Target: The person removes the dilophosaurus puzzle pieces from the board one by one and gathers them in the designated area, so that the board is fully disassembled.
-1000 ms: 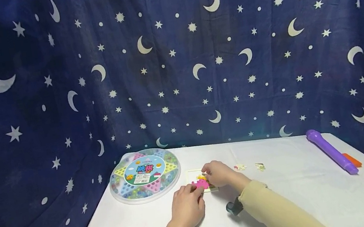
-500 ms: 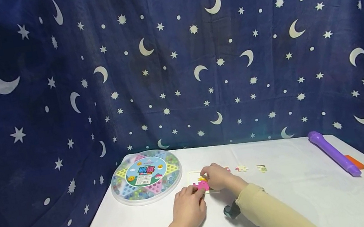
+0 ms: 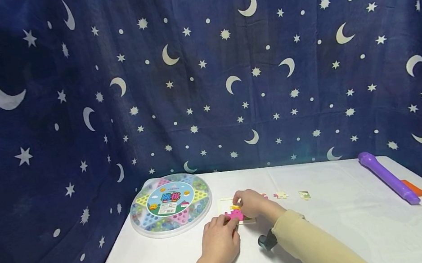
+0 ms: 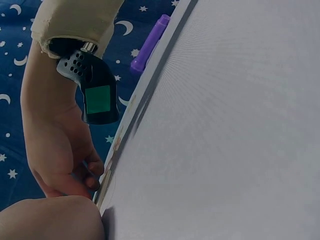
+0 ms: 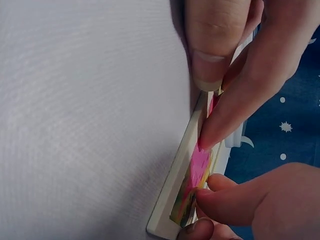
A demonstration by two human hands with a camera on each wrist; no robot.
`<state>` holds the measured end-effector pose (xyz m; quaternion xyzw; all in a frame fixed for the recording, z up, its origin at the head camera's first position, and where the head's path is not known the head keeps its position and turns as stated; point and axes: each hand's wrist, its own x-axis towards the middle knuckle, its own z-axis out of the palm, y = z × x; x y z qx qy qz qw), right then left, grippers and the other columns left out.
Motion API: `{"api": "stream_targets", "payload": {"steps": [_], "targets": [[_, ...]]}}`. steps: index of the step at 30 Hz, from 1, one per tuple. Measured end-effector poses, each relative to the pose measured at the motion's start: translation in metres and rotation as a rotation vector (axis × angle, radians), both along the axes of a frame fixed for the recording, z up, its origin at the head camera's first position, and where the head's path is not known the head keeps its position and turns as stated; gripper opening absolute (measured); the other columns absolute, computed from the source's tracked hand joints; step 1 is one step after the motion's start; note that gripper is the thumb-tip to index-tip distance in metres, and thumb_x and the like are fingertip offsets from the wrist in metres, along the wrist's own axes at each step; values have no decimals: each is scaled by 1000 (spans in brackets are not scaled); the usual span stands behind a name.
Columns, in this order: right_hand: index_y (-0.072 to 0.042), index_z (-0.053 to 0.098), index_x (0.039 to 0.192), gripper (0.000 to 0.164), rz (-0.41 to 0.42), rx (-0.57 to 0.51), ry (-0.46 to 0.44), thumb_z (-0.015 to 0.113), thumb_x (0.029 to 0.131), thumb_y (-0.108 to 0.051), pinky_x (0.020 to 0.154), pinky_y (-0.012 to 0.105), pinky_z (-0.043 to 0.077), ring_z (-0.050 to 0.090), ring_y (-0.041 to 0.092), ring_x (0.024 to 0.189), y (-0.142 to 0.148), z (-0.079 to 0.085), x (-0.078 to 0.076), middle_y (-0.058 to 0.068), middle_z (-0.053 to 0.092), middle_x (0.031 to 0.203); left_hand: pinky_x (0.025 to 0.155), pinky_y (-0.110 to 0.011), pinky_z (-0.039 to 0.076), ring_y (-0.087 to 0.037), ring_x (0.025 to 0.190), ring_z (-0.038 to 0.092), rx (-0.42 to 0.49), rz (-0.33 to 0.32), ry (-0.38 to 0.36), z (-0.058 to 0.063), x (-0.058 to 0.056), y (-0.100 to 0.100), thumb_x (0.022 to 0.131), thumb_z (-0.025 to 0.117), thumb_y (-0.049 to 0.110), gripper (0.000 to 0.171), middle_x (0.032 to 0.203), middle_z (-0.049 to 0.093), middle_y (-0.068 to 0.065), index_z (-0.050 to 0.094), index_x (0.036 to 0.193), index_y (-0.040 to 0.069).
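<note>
A small white-rimmed jigsaw puzzle frame [image 5: 174,182] lies on the table, with pink puzzle pieces [image 3: 235,214] inside it. My left hand [image 3: 217,242] grips its near left corner, the thumb at the near rim and a finger reaching over the pink part. From the right, my right hand [image 3: 251,203] pinches a yellow puzzle piece [image 3: 235,207] low over the frame. Its thumb and fingertips sit right at the piece's edge in the right wrist view. Part of the frame is hidden under both hands. In the left wrist view the puzzle shows only edge-on beside the right hand [image 4: 60,150].
Loose puzzle pieces [image 3: 281,195] lie right of the frame, one farther out [image 3: 304,195]. A round Chinese checkers box [image 3: 170,205] stands at the left. At the far right are a purple stick [image 3: 389,178] and an orange block [image 3: 413,187]. A starry curtain [image 3: 203,82] closes off the back.
The right hand has shifted slightly left over the frame, with the yellow piece at its fingertips. The left hand stays at the frame. The whole head view has moved a little.
</note>
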<state>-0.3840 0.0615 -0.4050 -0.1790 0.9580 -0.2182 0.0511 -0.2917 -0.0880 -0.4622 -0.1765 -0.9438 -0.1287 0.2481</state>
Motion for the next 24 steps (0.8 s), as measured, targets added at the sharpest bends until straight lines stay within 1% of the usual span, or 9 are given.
{"api": "stream_targets", "payload": {"steps": [4, 8, 10, 15, 17, 20, 22, 24], "targets": [[-12, 65, 108, 28, -4, -28, 5, 65, 86, 6, 91, 46, 53, 61, 23, 92, 0, -2, -1, 6, 66, 101, 93, -48, 48, -24, 108, 61, 2, 3, -1, 0, 1, 0, 93, 64, 21, 30, 116, 67, -5, 76, 120, 17], [-14, 63, 108, 31, -10, -76, 12, 67, 84, 6, 95, 50, 51, 62, 24, 100, 1, -2, -1, 5, 67, 108, 92, -47, 48, -24, 107, 61, 6, 5, 15, 1, 1, 0, 93, 64, 21, 29, 115, 67, -4, 77, 119, 16], [-14, 62, 108, 32, -5, -92, 14, 68, 83, 5, 94, 51, 51, 62, 26, 101, 2, -2, -1, 5, 67, 109, 92, -47, 48, -24, 107, 61, 9, 5, 18, 1, 2, 0, 93, 64, 21, 29, 115, 67, -4, 77, 119, 16], [-14, 65, 108, 25, 13, -135, 40, 70, 86, -4, 94, 54, 51, 65, 29, 103, 5, -3, -2, 7, 69, 107, 93, -48, 48, -23, 107, 61, 11, 4, 10, 2, 2, 0, 92, 65, 21, 29, 115, 67, -4, 77, 118, 16], [-14, 66, 107, 21, 9, -156, 46, 72, 88, -9, 93, 54, 52, 66, 29, 103, 5, -3, -3, 7, 70, 105, 93, -48, 48, -23, 107, 61, 9, 3, 9, 3, 2, 0, 92, 65, 21, 29, 115, 67, -4, 77, 118, 16], [-14, 66, 105, 20, -7, -186, 46, 77, 89, -13, 89, 49, 55, 67, 27, 97, 6, -3, -3, 6, 70, 100, 93, -48, 48, -23, 107, 61, 7, 1, 11, 3, 2, 0, 93, 64, 21, 28, 115, 67, -4, 77, 118, 16], [-15, 66, 104, 22, -24, -205, 48, 81, 88, -15, 85, 44, 57, 66, 23, 91, 7, -3, -4, 4, 70, 95, 93, -48, 48, -23, 107, 61, 9, -1, 13, 2, 2, 0, 93, 64, 21, 28, 115, 67, -3, 77, 118, 17], [-14, 66, 104, 22, -41, -237, 41, 82, 88, -15, 79, 39, 57, 64, 20, 86, 8, -3, -4, 2, 68, 91, 93, -47, 48, -23, 107, 61, 11, -2, 14, 2, 2, 0, 92, 64, 21, 28, 115, 67, -3, 77, 118, 18]]}}
